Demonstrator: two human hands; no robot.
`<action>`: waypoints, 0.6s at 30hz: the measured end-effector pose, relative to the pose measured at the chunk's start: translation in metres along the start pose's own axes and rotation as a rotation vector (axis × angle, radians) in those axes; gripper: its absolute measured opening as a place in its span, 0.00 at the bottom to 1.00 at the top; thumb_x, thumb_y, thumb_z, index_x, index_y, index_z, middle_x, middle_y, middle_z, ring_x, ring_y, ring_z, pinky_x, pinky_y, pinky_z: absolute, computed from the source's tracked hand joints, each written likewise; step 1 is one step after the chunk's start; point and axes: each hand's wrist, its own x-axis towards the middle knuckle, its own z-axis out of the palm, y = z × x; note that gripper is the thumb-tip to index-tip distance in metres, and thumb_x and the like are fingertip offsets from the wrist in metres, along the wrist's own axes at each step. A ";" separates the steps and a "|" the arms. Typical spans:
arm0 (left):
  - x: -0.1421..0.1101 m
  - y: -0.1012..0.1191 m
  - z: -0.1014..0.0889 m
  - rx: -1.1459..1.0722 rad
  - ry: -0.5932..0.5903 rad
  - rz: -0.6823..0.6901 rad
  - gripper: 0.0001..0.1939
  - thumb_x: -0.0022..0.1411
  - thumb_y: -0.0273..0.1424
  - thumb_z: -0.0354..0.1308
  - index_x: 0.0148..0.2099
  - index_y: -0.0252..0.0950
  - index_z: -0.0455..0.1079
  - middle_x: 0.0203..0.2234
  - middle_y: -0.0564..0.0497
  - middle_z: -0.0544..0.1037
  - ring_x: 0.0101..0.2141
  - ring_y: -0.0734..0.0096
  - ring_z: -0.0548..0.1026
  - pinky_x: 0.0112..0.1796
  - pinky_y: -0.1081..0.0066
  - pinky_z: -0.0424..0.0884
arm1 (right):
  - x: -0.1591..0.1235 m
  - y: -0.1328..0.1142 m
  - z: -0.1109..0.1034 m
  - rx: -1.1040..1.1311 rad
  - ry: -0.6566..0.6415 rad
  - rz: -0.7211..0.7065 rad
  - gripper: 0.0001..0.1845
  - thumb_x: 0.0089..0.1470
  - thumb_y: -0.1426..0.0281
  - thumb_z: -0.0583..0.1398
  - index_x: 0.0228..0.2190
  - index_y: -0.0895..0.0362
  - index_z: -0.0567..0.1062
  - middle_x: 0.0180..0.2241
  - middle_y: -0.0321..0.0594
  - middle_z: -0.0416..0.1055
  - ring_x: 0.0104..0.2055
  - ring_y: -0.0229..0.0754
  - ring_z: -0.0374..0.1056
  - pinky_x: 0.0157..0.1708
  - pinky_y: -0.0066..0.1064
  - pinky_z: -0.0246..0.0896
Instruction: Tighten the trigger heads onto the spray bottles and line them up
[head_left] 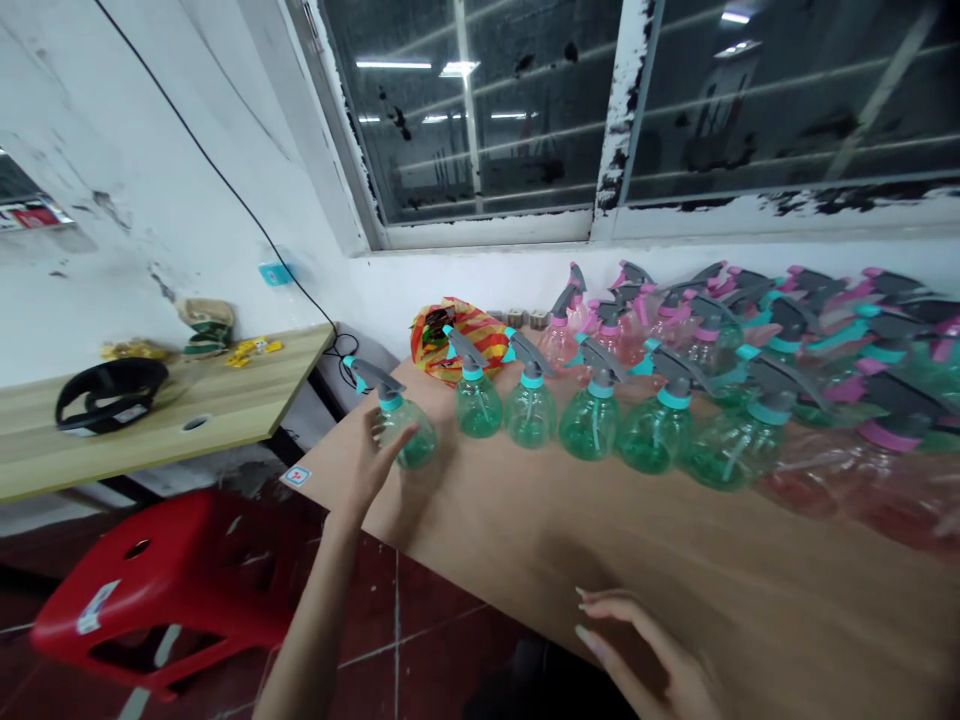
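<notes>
A green spray bottle (pixel 417 436) with a grey and turquoise trigger head stands at the left end of a row on the brown table. My left hand (pixel 375 445) is wrapped around its near left side, thumb across the front and the other fingers partly hidden. Similar green bottles follow to the right, among them one close by (pixel 478 405) and another (pixel 531 412). Near the table's front edge my right hand (pixel 637 640) hovers with thumb and fingers apart, holding nothing.
Pink spray bottles (pixel 896 480) crowd the right and back. A red-and-yellow plastic bag (pixel 480 335) lies behind the row, by the wall. At left are a red stool (pixel 172 580) and a light wooden table (pixel 247 410) bearing a black band-shaped object (pixel 112 395).
</notes>
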 end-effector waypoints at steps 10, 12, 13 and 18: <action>-0.089 0.055 0.043 0.002 -0.172 0.005 0.28 0.54 0.47 0.63 0.51 0.38 0.62 0.46 0.44 0.74 0.45 0.55 0.76 0.44 0.57 0.72 | -0.002 0.018 -0.056 -0.187 -0.002 0.121 0.13 0.58 0.55 0.57 0.40 0.45 0.75 0.40 0.34 0.80 0.40 0.47 0.78 0.40 0.35 0.75; -0.107 0.067 0.065 -0.017 -0.169 0.017 0.30 0.55 0.47 0.62 0.54 0.38 0.60 0.47 0.42 0.74 0.47 0.54 0.75 0.46 0.55 0.71 | -0.005 0.030 -0.075 -0.249 0.000 0.142 0.14 0.57 0.54 0.57 0.42 0.44 0.75 0.40 0.35 0.80 0.38 0.48 0.78 0.39 0.37 0.75; -0.117 0.073 0.076 -0.023 -0.175 0.028 0.31 0.55 0.47 0.62 0.55 0.37 0.60 0.48 0.41 0.74 0.48 0.53 0.75 0.47 0.54 0.70 | -0.006 0.037 -0.085 -0.274 0.007 0.156 0.15 0.57 0.53 0.58 0.43 0.44 0.75 0.40 0.35 0.80 0.37 0.49 0.79 0.38 0.37 0.75; -0.165 0.109 0.129 -0.029 -0.308 0.075 0.29 0.60 0.44 0.60 0.60 0.39 0.59 0.49 0.42 0.73 0.51 0.52 0.72 0.52 0.50 0.65 | -0.007 0.063 -0.134 -0.269 0.115 0.230 0.17 0.58 0.53 0.56 0.43 0.47 0.75 0.41 0.39 0.80 0.41 0.51 0.78 0.40 0.42 0.74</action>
